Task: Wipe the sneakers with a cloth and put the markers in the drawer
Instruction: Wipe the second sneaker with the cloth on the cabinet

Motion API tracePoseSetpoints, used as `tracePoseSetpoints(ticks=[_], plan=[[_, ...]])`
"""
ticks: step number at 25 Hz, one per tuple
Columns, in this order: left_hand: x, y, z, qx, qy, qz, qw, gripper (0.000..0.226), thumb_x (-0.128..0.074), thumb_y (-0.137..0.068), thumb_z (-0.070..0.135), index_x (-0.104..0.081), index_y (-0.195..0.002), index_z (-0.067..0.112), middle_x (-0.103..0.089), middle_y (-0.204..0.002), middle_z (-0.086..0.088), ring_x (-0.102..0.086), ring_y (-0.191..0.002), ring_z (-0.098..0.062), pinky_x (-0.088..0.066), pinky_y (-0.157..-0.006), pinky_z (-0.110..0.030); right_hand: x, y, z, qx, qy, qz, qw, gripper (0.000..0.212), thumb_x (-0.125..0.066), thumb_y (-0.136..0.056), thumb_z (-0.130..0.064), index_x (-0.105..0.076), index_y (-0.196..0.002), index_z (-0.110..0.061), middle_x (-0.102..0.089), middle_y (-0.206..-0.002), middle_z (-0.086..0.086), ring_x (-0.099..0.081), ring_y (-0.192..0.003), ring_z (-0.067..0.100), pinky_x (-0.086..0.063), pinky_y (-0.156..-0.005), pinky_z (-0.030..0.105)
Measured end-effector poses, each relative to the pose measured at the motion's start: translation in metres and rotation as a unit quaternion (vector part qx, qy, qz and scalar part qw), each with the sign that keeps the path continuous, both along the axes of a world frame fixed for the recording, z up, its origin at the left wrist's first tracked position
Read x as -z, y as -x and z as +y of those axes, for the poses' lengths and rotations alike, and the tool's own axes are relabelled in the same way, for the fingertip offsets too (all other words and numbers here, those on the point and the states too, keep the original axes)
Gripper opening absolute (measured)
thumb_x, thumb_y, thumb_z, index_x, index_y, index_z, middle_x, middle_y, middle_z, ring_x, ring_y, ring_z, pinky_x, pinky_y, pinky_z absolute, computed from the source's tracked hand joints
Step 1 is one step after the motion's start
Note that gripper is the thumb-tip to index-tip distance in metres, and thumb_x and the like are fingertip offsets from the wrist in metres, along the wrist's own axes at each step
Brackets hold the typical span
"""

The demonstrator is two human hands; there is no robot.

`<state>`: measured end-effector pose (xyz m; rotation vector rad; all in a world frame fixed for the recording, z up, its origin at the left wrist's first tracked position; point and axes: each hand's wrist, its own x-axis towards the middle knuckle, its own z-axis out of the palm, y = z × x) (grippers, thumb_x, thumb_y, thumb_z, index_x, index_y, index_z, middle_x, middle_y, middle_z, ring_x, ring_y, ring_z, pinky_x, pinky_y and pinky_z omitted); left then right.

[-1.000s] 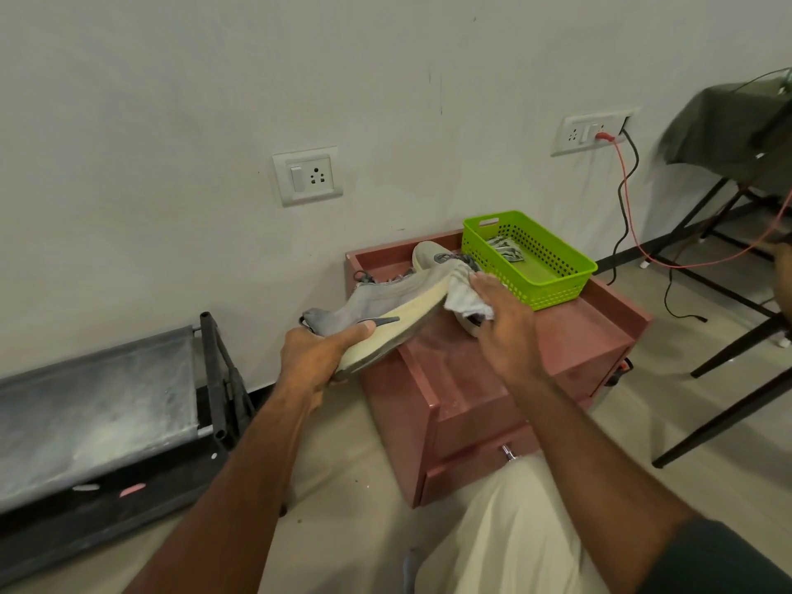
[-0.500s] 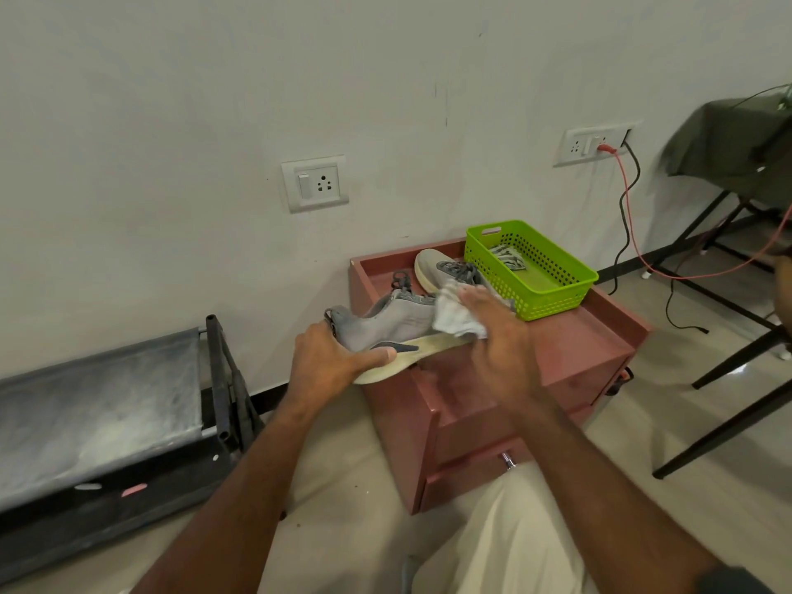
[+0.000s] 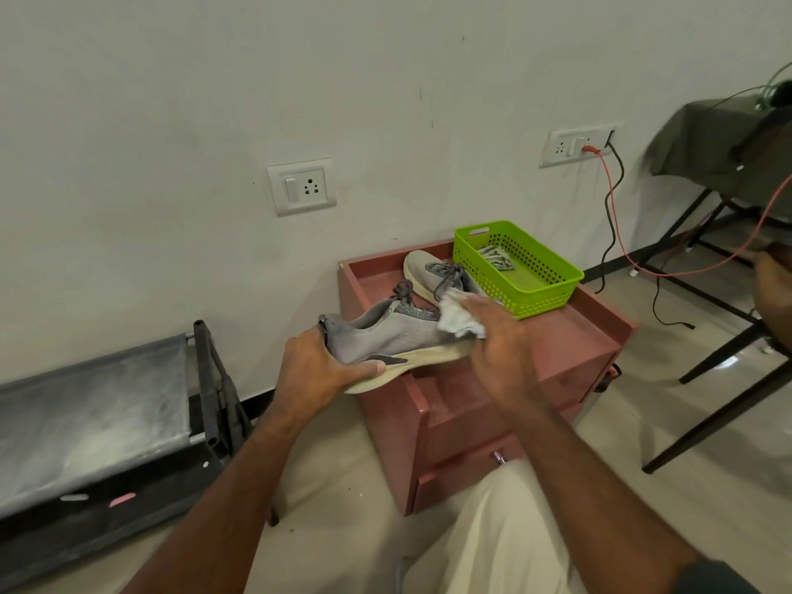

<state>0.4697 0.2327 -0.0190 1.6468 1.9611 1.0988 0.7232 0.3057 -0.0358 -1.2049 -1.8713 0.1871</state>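
The left hand is gripping the shoe by its heel, out past the cabinet edge. The right hand is pressing a cloth on its toe.

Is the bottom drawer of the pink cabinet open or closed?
Closed. The bottom drawer front sits flush with the cabinet face, its small metal knob sticking out, with no gap showing around it.

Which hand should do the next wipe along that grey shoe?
Probably the right hand: it already holds the white cloth against the sneaker, while the left hand grips its heel.
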Motion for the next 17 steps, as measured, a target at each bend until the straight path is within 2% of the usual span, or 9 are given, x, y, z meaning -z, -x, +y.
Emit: tracePoseSetpoints(ticks=[2,4,7,9,10,11,13,15,17], plan=[[0.001,0.001,0.000,0.000,0.002,-0.005,1.000,0.063,-0.096,-0.054,0.053,-0.062,-0.097,0.021,-0.069,-0.087,0.010,-0.067,-0.081,-0.008,-0.058,-0.068,-0.031,-0.012,0.033,-0.020,-0.124,-0.001,0.002,0.992,0.056,-0.047,-0.076,-0.006,-0.064,-0.130,-0.004,-0.062,-0.135,0.007,-0.053,-0.131,0.019,-0.033,-0.117,0.031],[0.000,0.001,0.001,-0.001,0.008,-0.009,1.000,0.060,-0.095,-0.056,0.052,-0.063,-0.096,0.021,-0.069,-0.087,0.010,-0.067,-0.080,-0.008,-0.058,-0.070,-0.032,-0.007,0.047,-0.022,-0.148,0.003,-0.051,0.988,0.055,-0.056,-0.077,-0.004,-0.064,-0.131,-0.008,-0.063,-0.136,0.006,-0.053,-0.131,0.017,-0.033,-0.117,0.031],[-0.005,0.001,0.000,0.004,0.008,-0.009,1.000,0.054,-0.096,-0.057,0.047,-0.061,-0.093,0.025,-0.065,-0.082,0.016,-0.064,-0.078,0.001,-0.057,-0.069,-0.029,0.001,0.023,0.000,-0.048,0.051,-0.049,0.996,0.060,-0.064,-0.074,0.006,-0.065,-0.130,-0.015,-0.066,-0.130,0.004,-0.059,-0.124,0.020,-0.042,-0.111,0.038],[-0.007,0.001,0.002,0.006,0.010,-0.012,1.000,0.054,-0.096,-0.058,0.046,-0.060,-0.092,0.025,-0.063,-0.080,0.018,-0.061,-0.077,0.004,-0.054,-0.065,-0.024,0.001,0.003,0.005,0.058,0.044,-0.038,0.997,0.057,-0.056,-0.076,0.007,-0.064,-0.130,-0.010,-0.065,-0.130,0.010,-0.058,-0.123,0.028,-0.043,-0.110,0.040],[-0.008,0.001,0.002,0.002,0.015,-0.018,1.000,0.053,-0.096,-0.059,0.045,-0.060,-0.092,0.024,-0.062,-0.079,0.018,-0.060,-0.076,0.005,-0.051,-0.062,-0.021,0.002,0.000,0.004,0.075,0.017,-0.026,0.997,0.058,-0.053,-0.075,0.007,-0.063,-0.131,-0.008,-0.064,-0.133,0.012,-0.057,-0.126,0.029,-0.041,-0.112,0.038],[-0.008,0.001,0.003,-0.005,0.019,-0.026,0.999,0.050,-0.095,-0.061,0.044,-0.060,-0.090,0.023,-0.062,-0.078,0.017,-0.059,-0.074,0.005,-0.049,-0.059,-0.019,-0.001,0.004,0.000,0.061,-0.012,-0.006,0.998,0.062,-0.050,-0.074,0.009,-0.061,-0.132,-0.006,-0.062,-0.135,0.012,-0.055,-0.128,0.028,-0.038,-0.114,0.035],[-0.008,0.001,0.003,-0.019,0.023,-0.049,0.998,0.045,-0.095,-0.062,0.042,-0.061,-0.085,0.024,-0.064,-0.078,0.015,-0.060,-0.072,0.003,-0.049,-0.059,-0.019,-0.006,0.028,-0.010,-0.040,-0.024,0.013,0.999,0.064,-0.052,-0.076,0.014,-0.059,-0.136,-0.006,-0.058,-0.140,0.009,-0.051,-0.135,0.021,-0.032,-0.118,0.029],[-0.007,0.002,0.005,-0.030,0.021,-0.083,0.996,0.042,-0.096,-0.060,0.042,-0.061,-0.078,0.029,-0.067,-0.080,0.013,-0.064,-0.074,0.000,-0.055,-0.064,-0.026,-0.003,0.053,-0.020,-0.150,-0.036,-0.049,0.987,0.062,-0.059,-0.079,0.014,-0.058,-0.138,-0.006,-0.055,-0.145,0.009,-0.044,-0.140,0.020,-0.023,-0.122,0.029],[-0.005,0.005,0.008,-0.041,0.027,-0.112,0.992,0.040,-0.097,-0.059,0.042,-0.063,-0.077,0.031,-0.071,-0.081,0.010,-0.068,-0.075,-0.004,-0.058,-0.066,-0.031,0.000,0.057,-0.011,-0.177,-0.045,-0.104,0.978,0.063,-0.063,-0.075,0.010,-0.061,-0.134,-0.009,-0.056,-0.144,0.009,-0.043,-0.140,0.019,-0.015,-0.123,0.027]])
